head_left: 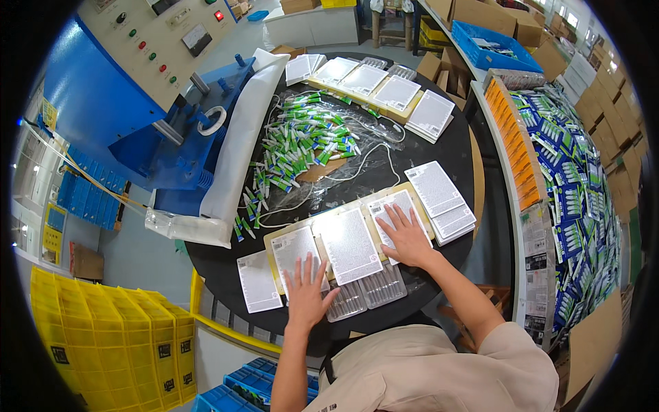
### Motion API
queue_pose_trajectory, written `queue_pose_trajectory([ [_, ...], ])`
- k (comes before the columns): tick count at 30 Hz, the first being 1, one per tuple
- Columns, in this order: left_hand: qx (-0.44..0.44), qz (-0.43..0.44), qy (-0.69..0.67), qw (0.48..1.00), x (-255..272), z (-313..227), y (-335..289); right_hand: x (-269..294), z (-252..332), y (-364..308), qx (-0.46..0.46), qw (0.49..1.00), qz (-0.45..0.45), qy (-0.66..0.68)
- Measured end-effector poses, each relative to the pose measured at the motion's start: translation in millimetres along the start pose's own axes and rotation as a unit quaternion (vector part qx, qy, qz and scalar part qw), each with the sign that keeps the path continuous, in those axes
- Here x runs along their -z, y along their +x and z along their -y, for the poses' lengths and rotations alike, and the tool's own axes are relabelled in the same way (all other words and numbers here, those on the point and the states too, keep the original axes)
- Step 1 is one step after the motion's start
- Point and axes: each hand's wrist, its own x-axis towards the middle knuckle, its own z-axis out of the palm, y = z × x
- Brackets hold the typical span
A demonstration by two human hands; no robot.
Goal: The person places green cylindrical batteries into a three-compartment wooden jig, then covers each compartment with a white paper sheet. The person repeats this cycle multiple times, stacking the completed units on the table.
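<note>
My left hand [307, 292] lies with fingers spread on the lower part of a white printed card [295, 246]. My right hand [406, 235] rests, fingers apart, on another printed card [379, 206]. A third card [350, 245] sits between them; all three are on a cream-coloured holder [270, 242] on the round black table [226, 278]. Clear plastic blister shells [383, 285] lie in front of the holder, nearest me. A loose card [259, 281] is at its left end, and a stack of cards [441, 199] at its right end.
Beyond the holder is a heap of small green-and-white tubes [302, 141] on clear film. A second holder [405, 112] with cards stands at the far side. A blue press machine [185, 151] borders the table's left. Packaged blister packs [570, 206] fill a bin at right; yellow crates [110, 336] stand lower left.
</note>
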Motion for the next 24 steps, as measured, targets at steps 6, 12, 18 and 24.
queue_pose_trajectory([
  [6,0.006,0.063,0.056,0.996,-13.9,33.9,-13.0,-16.0,-9.1,4.9,0.005,0.997,-0.062,0.042],
  [12,0.016,0.077,0.067,0.995,-9.8,31.7,-6.4,-15.8,2.1,33.2,-0.019,0.993,-0.112,0.037],
  [18,0.018,0.03,0.072,0.997,6.1,33.8,26.2,32.5,-32.8,44.0,-0.024,0.97,-0.195,0.14],
  [24,0.045,0.061,0.026,0.997,-15.2,43.8,65.2,23.2,-224.7,-2.9,-0.394,0.82,-0.409,0.076],
])
